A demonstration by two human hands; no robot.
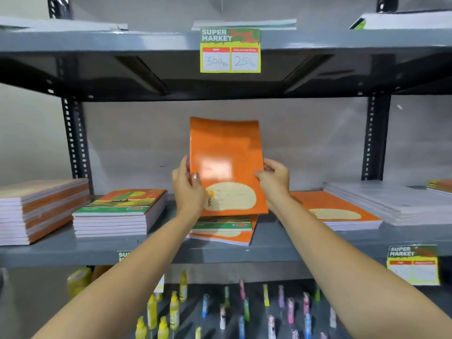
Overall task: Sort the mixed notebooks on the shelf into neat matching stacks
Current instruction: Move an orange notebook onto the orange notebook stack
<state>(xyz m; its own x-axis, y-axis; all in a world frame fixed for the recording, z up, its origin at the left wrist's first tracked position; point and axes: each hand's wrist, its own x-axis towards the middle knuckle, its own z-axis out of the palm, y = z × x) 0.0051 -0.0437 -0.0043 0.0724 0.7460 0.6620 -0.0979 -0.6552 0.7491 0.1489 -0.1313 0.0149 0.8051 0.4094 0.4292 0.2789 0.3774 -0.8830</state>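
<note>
An orange notebook (226, 152) with a cream oval label is held upright above the middle of the grey shelf (269, 253). My left hand (187, 189) grips its left edge and my right hand (275, 182) grips its right edge. Under it lies a small mixed pile (225, 228) with a green-edged notebook on an orange one. Left of that is a stack of green and orange patterned notebooks (117, 214). To the right sits a low stack of orange notebooks (340, 211).
A tall stack of notebooks (39, 211) stands at the far left and a white stack (391, 204) at the right. Price tags (230, 51) hang on the upper shelf edge. Small coloured bottles (220, 309) fill the shelf below.
</note>
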